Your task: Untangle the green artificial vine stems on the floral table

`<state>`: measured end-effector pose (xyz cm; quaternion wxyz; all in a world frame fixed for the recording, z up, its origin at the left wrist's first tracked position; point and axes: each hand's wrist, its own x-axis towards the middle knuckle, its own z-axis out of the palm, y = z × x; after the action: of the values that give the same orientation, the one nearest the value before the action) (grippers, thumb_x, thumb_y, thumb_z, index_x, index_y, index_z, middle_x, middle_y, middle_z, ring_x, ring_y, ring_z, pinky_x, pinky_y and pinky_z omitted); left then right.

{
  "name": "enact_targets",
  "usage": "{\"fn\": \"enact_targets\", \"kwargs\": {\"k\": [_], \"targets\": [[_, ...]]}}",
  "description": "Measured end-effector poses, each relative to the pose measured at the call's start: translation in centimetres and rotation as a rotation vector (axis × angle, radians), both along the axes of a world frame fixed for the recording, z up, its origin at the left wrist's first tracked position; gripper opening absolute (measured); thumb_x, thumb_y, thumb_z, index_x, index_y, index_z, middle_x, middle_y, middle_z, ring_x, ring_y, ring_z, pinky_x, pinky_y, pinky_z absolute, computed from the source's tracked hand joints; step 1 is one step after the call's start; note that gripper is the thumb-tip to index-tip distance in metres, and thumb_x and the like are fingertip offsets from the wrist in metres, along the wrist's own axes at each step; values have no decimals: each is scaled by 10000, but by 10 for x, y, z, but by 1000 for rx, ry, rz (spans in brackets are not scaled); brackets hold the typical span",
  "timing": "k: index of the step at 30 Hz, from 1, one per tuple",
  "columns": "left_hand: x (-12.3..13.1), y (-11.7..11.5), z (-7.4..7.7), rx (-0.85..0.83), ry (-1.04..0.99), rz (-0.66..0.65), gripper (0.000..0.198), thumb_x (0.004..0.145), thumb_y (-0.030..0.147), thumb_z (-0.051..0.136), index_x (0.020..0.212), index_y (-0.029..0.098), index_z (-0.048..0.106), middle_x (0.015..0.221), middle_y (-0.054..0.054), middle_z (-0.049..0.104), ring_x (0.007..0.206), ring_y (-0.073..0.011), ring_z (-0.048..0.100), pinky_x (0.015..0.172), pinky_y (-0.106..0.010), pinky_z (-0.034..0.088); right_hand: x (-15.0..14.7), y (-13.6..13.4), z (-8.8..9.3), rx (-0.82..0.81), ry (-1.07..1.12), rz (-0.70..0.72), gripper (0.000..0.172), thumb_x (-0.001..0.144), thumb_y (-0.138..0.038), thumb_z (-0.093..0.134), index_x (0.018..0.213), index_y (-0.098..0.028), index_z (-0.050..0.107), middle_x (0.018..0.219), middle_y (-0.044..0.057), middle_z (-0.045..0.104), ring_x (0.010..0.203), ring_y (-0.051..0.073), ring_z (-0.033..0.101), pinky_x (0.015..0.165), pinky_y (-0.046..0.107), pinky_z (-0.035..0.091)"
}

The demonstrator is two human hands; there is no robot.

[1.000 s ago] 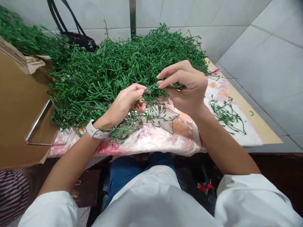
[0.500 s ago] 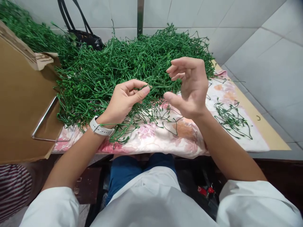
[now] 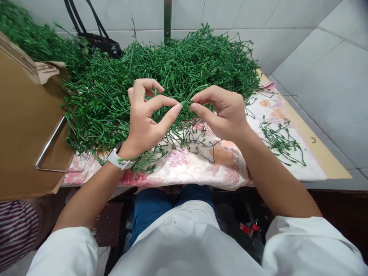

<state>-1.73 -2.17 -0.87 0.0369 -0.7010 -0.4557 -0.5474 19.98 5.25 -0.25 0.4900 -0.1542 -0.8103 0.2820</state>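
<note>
A big heap of green plastic stems (image 3: 172,69) lies on a floral cloth (image 3: 201,165) over the table. My left hand (image 3: 143,119), with a white watch at the wrist, pinches a thin green stem (image 3: 185,100) between thumb and forefinger at the near edge of the heap. My right hand (image 3: 224,111) pinches the same stem from the other side, fingertips almost touching those of the left. A small separate bunch of green stems (image 3: 280,140) lies on the cloth to the right of my right hand.
A cardboard box flap (image 3: 23,126) with a metal wire frame (image 3: 50,151) stands at the left. A black bag (image 3: 97,42) sits behind the heap against the tiled wall. Below the table, red-handled pliers (image 3: 248,228) lie beside my knees. Striped fabric (image 3: 17,230) shows at bottom left.
My right hand, which had opened and lifted away half a second ago, has come back down and closed on the stem. My left hand has risen and turned, still pinching.
</note>
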Motion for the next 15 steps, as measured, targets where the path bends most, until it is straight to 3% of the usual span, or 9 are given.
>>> {"fn": "enact_targets", "kwargs": {"k": [7,11,15], "targets": [[6,4,-4,33,-74,-181,273,1032,507,616,956,251,677,1122,-73,684,1039,-222,686,872,-418,588,1,-2,3,-57,-58,91,288,1014,-498,684,950,-219,662,792,11,555,692,129,497,625,283,456],[10,4,-7,-91,-109,-248,271,1056,522,568,1049,260,635,950,-30,676,759,-146,670,688,-327,568,2,-4,3,-138,-62,108,342,967,-537,741,1092,-228,665,741,-23,413,630,118,398,576,271,427],[13,0,-5,-126,-90,-287,253,1056,500,577,1033,252,621,847,-6,644,698,-129,648,626,-287,526,3,-7,6,-196,-57,51,376,973,-562,720,1153,-234,687,706,-33,354,608,126,409,608,296,492]]}}
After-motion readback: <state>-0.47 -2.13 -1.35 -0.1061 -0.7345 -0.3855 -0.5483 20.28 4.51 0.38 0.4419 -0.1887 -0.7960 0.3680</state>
